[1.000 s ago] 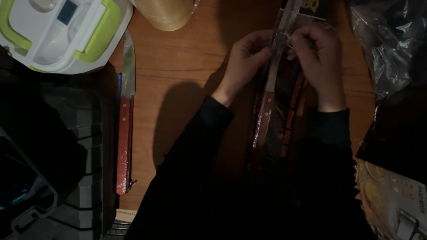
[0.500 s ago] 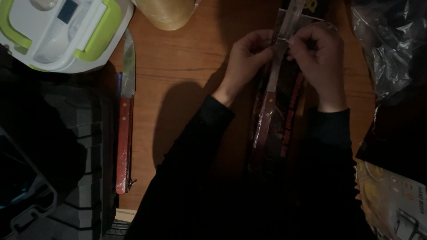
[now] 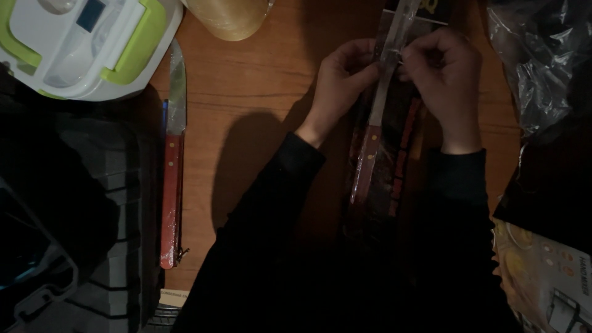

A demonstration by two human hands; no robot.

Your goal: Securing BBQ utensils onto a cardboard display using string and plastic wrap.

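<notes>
Since a second ago your hands have crept a little toward the top of the frame, and the wrapped knife (image 3: 381,105) has gone with them; its handle now lies slightly higher against the dark pack (image 3: 394,160) beneath it. Otherwise the hold is the same. Your left hand (image 3: 338,80) is closed on the left edge of the knife's clear wrap, thumb and fingertips pinching near the blade. Your right hand (image 3: 445,80) is curled tight on the right edge of the same wrap, fingers bunched as if gripping something small there; what exactly they pinch is too dim to tell. The knife runs lengthwise between your hands, blade up, red-brown handle down toward you, resting on the dark pack, which lies on the tabletop (image 3: 259,92).

Well to the left of the knife, a second knife (image 3: 172,154) in clear wrap lies on the tabletop, blade up, unmoved. Further left and up from it sits a white and green box (image 3: 86,43), and a tan roll (image 3: 228,17) stands at the top edge between that box and your left hand. Left of the second knife is a dark ribbed mass (image 3: 105,203). Right of the wrapped knife, crumpled clear plastic (image 3: 536,68) lies close by your right hand, and below it a printed carton (image 3: 549,277) shows at the corner. Your dark sleeves hide the lower end of the pack.
</notes>
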